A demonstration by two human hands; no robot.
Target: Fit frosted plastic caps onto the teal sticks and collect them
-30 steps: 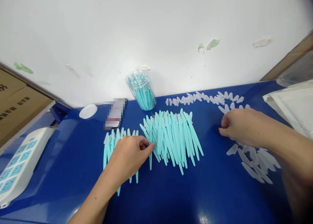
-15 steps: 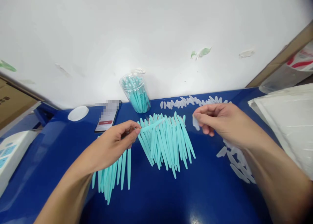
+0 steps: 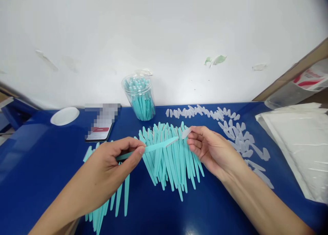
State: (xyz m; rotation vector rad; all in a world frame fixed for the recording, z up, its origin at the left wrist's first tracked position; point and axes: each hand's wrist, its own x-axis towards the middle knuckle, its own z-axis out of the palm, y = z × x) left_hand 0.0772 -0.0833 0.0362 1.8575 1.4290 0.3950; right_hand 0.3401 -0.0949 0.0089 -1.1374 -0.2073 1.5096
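Note:
My left hand [image 3: 112, 163] pinches one teal plastic stick [image 3: 156, 147] by its handle end, and the stick points right. My right hand [image 3: 210, 149] pinches a small translucent cap [image 3: 186, 133] just beyond the stick's tip; they are close but apart. Under both hands lies a fanned pile of teal sticks [image 3: 169, 156] on the blue table [image 3: 210, 207]. A second, smaller bunch of teal sticks [image 3: 112, 201] lies below my left hand.
A clear jar of teal sticks [image 3: 139, 97] stands at the back by the white wall. Loose translucent caps [image 3: 235, 132] spread at the right. A phone [image 3: 99, 130] and a white lid [image 3: 64, 115] lie at the left. White plastic bags [image 3: 302, 142] sit far right.
My left hand lifted one teal stick out of the pile. My right hand picked up a cap from the right and carried it left to the stick's tip. The view shifted slightly.

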